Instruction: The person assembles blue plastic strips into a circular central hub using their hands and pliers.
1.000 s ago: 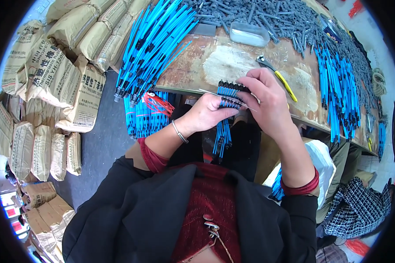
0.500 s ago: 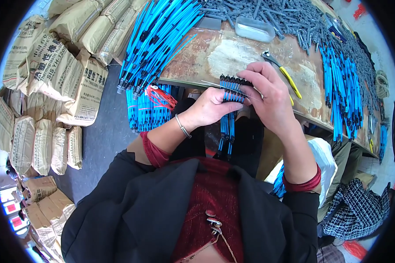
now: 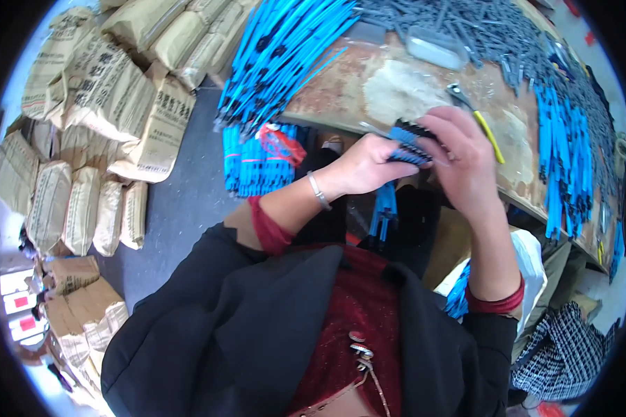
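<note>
In front of my body, just off the table's near edge, a bundle of thin blue tubes with black fittings (image 3: 384, 201) is held up. My left hand (image 3: 368, 165) is closed around the bundle below its rows of black ends, thumb across the front. At the bundle's right side my right hand (image 3: 460, 149) is closed, its bent fingers against the black ends. Motion blurs these fingers, and whether they also pinch a thin strand is hard to see. The tubes' lower ends hang beneath my hands.
On the worn wooden table (image 3: 327, 97) lie yellow-handled pliers (image 3: 488, 128), a clear plastic box (image 3: 436, 47) and a heap of grey parts (image 3: 480, 28). Blue tubes lie in piles at left (image 3: 278, 62) and right (image 3: 563, 160). Brown paper sacks (image 3: 108, 94) stack up at far left.
The whole view has shifted, so hands, table and sacks appear further right. Both hands stay at the bundle, which is now tilted and more blurred.
</note>
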The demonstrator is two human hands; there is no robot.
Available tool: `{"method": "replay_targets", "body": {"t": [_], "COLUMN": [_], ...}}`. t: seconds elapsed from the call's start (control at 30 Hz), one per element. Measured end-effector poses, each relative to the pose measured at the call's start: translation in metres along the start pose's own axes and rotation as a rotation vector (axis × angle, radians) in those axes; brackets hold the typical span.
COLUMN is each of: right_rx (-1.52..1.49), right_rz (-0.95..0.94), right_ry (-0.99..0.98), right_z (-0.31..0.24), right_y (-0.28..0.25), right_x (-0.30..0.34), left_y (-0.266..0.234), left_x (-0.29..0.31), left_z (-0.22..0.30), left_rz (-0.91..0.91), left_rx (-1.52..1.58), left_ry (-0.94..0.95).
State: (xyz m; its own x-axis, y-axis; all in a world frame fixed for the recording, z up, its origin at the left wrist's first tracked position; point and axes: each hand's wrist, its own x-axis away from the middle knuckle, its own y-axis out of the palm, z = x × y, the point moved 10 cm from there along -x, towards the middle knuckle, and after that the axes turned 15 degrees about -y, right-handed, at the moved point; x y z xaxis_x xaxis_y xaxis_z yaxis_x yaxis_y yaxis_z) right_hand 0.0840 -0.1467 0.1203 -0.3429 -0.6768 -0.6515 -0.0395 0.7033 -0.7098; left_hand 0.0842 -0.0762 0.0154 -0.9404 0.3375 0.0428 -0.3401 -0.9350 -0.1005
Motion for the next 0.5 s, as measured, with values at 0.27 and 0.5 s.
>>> {"method": "replay_targets", "body": {"t": [0.27,0.5], "right_rx": [-0.079,-0.097], "right_rz": [0.081,0.072], "right_ry": [-0.032,0.027], "right_z": [-0.008,-0.004], "right_y": [0.0,-0.001], "right_x": [-0.009,-0.007], "left_y": [0.005,0.001], "left_x": [0.004,0.007], "left_z": [-0.009,0.0], "left_rz": [-0.038,-0.012], "left_rx": [0.167,0.166], "left_ry": [-0.057,-0.005]}}
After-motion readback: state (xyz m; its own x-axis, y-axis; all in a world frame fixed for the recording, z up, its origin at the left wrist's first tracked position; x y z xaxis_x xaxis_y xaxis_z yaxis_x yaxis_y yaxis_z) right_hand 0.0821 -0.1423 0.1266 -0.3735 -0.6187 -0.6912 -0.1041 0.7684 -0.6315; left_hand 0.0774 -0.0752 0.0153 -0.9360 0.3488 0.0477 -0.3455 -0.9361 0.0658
